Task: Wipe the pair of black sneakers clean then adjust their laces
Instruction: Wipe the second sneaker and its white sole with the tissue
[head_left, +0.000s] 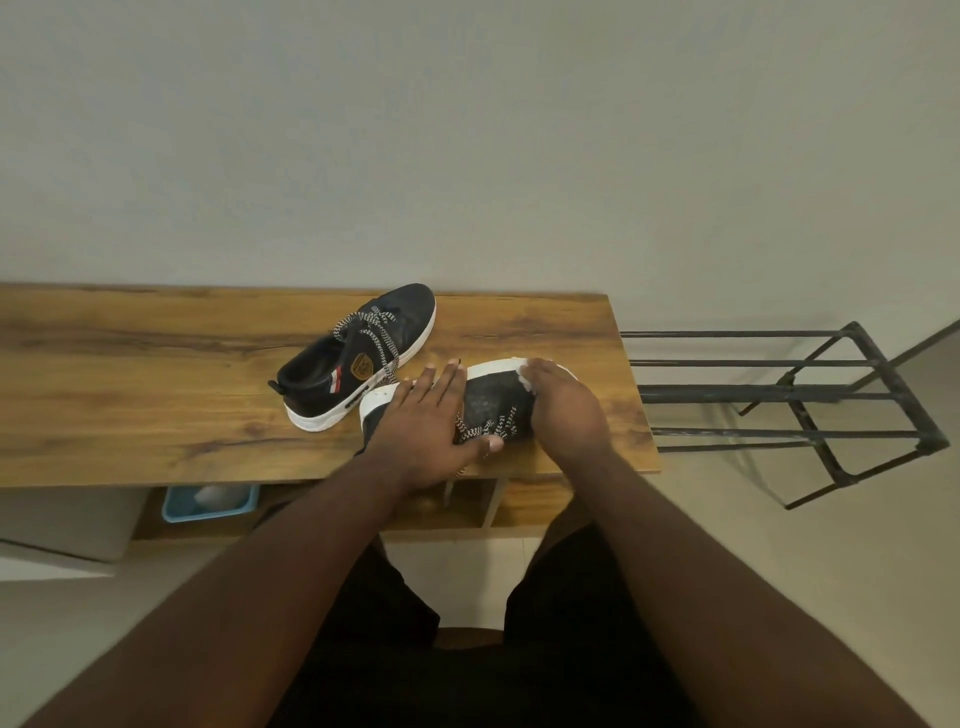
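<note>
Left hand (431, 415) spread flat, fingers straight and slightly splayed, pressing on the heel half of the near sneaker (493, 400); thumb stretched out toward 3 o'clock and lying on the patterned laces (485, 428). Right hand (563, 405) curled over the toe end of the same shoe, fingers bent down around a small white wipe (525, 382), only a corner of it showing under the fingertips. Near sneaker tipped on its side on the wooden tabletop (156, 364), white sole facing 12 o'clock, long axis running roughly 9 to 3, toe at the 3 o'clock end, close to the table's right front corner. Second sneaker (358, 358) upright on its sole just beside it at about 10 o'clock, apart from both hands, long axis from 7 to 1, toe toward 1, laces loose. Tan badge and a red, white and dark stripe on its side; any writing on the badge too small to read. Black metal rack (810, 405) off the table's 3 o'clock edge. Blue bin (208, 501) on the shelf under the table.
</note>
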